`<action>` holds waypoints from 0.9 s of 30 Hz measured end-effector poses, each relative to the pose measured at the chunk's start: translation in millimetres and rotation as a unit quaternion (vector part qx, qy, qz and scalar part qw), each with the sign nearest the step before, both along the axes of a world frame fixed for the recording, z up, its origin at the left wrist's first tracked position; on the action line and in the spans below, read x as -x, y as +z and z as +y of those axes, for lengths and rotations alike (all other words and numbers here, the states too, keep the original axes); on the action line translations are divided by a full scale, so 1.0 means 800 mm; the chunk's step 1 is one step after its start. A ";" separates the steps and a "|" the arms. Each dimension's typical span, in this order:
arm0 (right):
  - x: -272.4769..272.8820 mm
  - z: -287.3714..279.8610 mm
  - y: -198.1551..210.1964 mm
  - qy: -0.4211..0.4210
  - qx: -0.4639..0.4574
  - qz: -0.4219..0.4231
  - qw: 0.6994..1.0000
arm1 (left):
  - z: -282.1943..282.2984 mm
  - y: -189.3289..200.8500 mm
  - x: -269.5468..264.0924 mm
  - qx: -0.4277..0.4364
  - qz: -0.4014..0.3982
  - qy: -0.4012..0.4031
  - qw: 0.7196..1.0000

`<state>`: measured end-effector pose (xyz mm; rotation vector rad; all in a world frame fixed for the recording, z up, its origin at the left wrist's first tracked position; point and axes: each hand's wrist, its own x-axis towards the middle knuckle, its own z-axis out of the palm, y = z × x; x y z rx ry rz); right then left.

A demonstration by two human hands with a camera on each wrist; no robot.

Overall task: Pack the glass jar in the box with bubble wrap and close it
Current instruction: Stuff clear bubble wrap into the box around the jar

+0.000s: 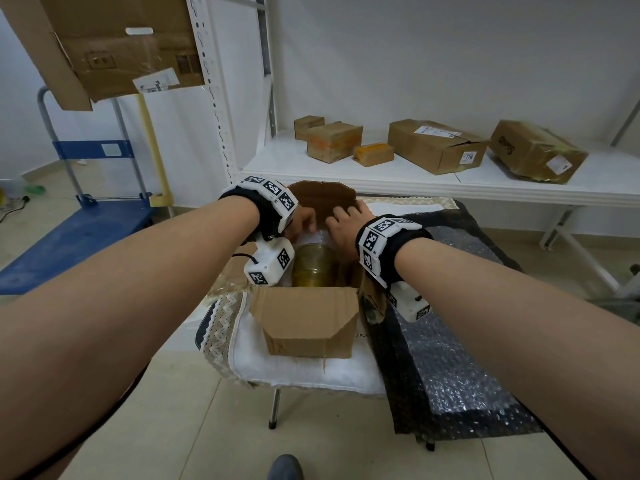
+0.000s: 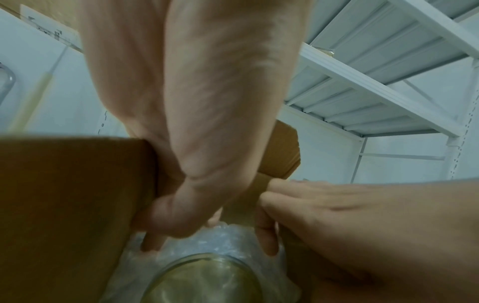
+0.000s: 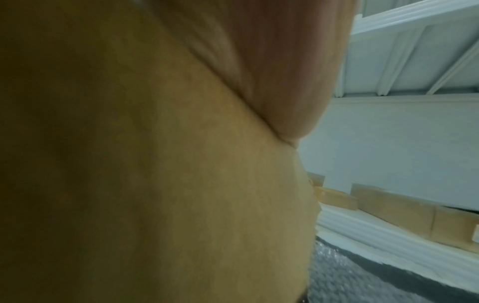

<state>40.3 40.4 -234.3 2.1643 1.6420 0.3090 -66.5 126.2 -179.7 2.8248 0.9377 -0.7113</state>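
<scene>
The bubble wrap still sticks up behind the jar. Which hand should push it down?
Probably the left hand: its fingertips already touch the bubble wrap beside the jar.

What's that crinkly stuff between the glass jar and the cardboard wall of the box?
Clear bubble wrap pads the gap between the glass jar and the box wall. The left wrist view shows it best, with fingertips of both hands reaching down onto it.

I see bare forearms, no sleeves. Each wrist wears a black strap ringed with white blocks printed with black-and-white square markers: left band (image 1: 268,195), right band (image 1: 384,239). A white camera box hangs under each, the left (image 1: 270,263) with a thin black cable. Grey shoe toe (image 1: 285,467) at bottom centre.
</scene>
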 end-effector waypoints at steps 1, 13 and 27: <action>-0.002 0.001 -0.004 0.007 -0.023 0.004 1.000 | 0.001 0.000 -0.001 0.002 0.014 -0.004 1.000; 0.003 -0.003 0.010 0.009 0.063 0.029 0.998 | -0.006 0.007 -0.012 -0.006 0.114 -0.016 0.993; 0.019 -0.046 0.049 -0.036 0.083 0.132 0.987 | -0.041 0.068 0.014 0.051 0.024 -0.014 0.998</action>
